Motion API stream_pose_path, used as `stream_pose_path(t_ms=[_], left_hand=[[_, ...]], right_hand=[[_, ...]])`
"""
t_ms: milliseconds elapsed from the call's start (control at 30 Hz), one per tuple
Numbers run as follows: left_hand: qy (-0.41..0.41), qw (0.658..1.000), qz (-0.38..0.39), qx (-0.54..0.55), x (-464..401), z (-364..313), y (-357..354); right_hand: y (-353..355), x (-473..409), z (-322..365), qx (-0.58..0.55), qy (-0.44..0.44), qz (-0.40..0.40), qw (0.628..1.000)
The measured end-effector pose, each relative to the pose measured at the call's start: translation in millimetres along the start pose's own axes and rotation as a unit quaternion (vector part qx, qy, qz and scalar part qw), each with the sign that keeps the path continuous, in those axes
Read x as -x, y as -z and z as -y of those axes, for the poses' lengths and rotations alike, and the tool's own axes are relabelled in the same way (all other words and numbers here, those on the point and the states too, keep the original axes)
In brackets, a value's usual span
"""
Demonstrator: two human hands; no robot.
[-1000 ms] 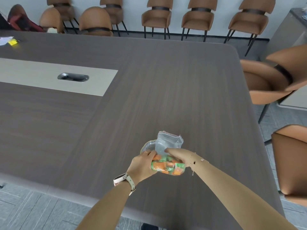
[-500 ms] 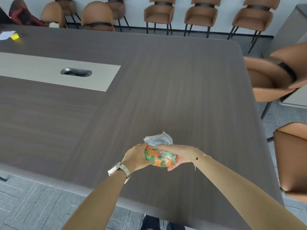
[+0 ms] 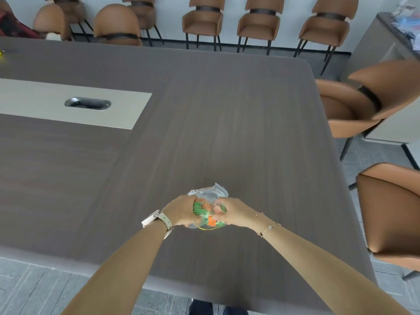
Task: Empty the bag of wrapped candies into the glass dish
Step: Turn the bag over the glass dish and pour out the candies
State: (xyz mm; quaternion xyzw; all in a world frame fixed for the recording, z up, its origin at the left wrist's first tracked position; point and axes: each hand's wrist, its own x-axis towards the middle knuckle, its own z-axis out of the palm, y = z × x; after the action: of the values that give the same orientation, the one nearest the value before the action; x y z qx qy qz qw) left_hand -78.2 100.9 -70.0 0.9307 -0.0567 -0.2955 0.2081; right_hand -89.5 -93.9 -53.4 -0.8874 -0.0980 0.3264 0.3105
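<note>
A clear plastic bag (image 3: 210,194) of orange and green wrapped candies (image 3: 205,212) sits between both hands above the dark table. My left hand (image 3: 180,211), with a white watch on its wrist, grips the bag's left side. My right hand (image 3: 236,212), with a thin bracelet, grips its right side. The bag's crumpled clear end sticks up on the far side of the fingers. Beneath the bag only a thin sliver of the glass dish (image 3: 205,228) rim shows; the rest is hidden by the hands and the bag.
The dark wooden table (image 3: 227,114) has a pale inlay strip with a metal cable port (image 3: 87,103) at the left. Brown chairs line the far wall, and two more (image 3: 361,105) stand along the table's right edge. A grey cabinet is at the far right.
Both hands have closed tighter around the bag, and it now covers the glass dish that showed behind it a second ago. The bag's clear end looks more crumpled.
</note>
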Motion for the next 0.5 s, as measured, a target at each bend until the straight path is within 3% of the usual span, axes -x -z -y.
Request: stream_pose_path(t_ms=[233,500], left_hand=[[-0.046,0.995,0.02,-0.087,-4.2,-7.6,4.2],[-0.088,0.994,0.007,-0.07,-3.7,-1.4,11.0]], right_hand=[[3.1,0.7,-19.3,-0.004,0.008,-0.05,0.999],[14.5,-1.1,-21.5,-0.009,0.009,-0.068,0.998]])
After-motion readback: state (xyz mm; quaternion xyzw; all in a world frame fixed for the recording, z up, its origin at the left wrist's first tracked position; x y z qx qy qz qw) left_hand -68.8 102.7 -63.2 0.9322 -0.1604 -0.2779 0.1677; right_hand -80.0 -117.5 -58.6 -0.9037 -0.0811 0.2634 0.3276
